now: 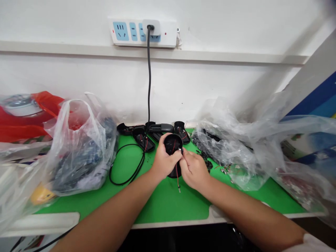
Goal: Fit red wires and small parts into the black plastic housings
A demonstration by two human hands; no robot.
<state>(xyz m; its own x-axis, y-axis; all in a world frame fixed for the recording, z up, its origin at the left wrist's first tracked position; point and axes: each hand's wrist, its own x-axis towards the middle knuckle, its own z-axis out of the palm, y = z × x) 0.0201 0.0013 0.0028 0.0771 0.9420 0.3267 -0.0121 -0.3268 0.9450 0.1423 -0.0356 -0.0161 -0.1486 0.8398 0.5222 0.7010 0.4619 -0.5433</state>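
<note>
Above the green table mat, a black plastic housing [173, 141] with a round, cup-like top is held between both hands. My left hand [165, 159] wraps round its left side, with the thumb across the front. My right hand [193, 168] is closed at its right edge, fingertips pinched near a small shiny part too small to name. A thin red wire [177, 175] hangs from the housing, with a small piece at its lower end. Behind the hands lie more black housings [144, 142], some with red wires.
A black cable [149, 77] runs down from a wall power strip [144, 33] and coils on the green mat [168, 206]. Plastic bags stand at left [81, 154] and right [223, 143]. Small black parts [208, 164] lie beside the right bag.
</note>
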